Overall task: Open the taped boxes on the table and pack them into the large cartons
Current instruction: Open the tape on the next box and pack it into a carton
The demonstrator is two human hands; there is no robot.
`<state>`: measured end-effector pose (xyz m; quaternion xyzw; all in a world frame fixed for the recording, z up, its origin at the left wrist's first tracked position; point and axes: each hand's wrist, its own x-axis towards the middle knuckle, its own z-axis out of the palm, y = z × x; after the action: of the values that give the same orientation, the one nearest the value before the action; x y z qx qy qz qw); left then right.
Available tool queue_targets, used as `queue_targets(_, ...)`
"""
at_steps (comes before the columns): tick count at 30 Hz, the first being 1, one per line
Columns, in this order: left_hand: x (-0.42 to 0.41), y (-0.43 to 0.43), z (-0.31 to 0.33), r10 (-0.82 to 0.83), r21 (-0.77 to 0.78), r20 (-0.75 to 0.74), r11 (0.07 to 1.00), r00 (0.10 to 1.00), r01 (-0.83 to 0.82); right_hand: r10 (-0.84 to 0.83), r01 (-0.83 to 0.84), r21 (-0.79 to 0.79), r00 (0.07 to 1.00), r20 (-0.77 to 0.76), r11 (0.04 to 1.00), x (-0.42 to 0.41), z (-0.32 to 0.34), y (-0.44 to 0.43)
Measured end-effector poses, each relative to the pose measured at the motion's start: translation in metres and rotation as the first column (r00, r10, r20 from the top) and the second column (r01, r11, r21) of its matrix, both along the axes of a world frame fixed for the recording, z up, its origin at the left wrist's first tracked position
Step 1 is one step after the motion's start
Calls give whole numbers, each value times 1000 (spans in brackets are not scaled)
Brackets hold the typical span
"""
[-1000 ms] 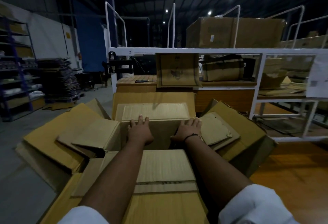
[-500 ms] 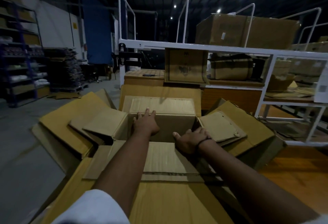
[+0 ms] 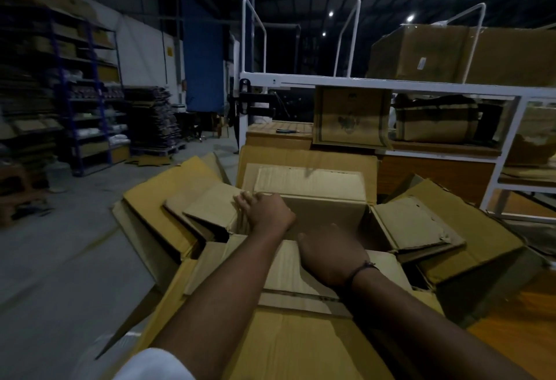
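An open small box sits down inside the large carton, in the middle of the scene. The carton's yellowish flaps are spread outward to the left, right, near and far. The small box's own far flap stands up and leans away, and its right flap lies folded out over the carton's right flap. The hands are apart. The left hand rests on the far left corner of the small box's opening, fingers fairly straight and pointing left over the rim. The right hand hangs over the near edge of the opening with its back to the camera. A dark band is on its wrist; its fingers are hidden in the dim light, so its grip cannot be told. A white sleeve shows at the near edge. A strip of orange wooden desk shows at the near right. Beyond the carton stands a white rack with big brown cartons on top and a printed box hanging just under its rail. What seems to be a small dark tool lies on a wooden top beside that printed box. Blue shelving lines the far left wall.
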<state>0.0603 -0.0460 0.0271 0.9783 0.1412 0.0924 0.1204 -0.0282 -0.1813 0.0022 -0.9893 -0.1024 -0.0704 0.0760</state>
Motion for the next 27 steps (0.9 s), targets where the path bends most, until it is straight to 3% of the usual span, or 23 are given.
queue_targets(8,-16,25,0,-25,148,-203,987,979,56,1,-5,70,998,59,998,2,-3,0)
queue_targets(14,-17,30,-9,-30,165,-138,985,990,53,17,-20,46,998,53,999,-2,1,0)
queue_targets(21,-24,30,-10,-27,143,-95,989,995,41,98,-86,73,978,-183,994,-3,22,-9)
queue_targets(27,-28,31,-10,-34,169,-93,984,995,50,113,-112,11,987,-112,994,-4,14,-12)
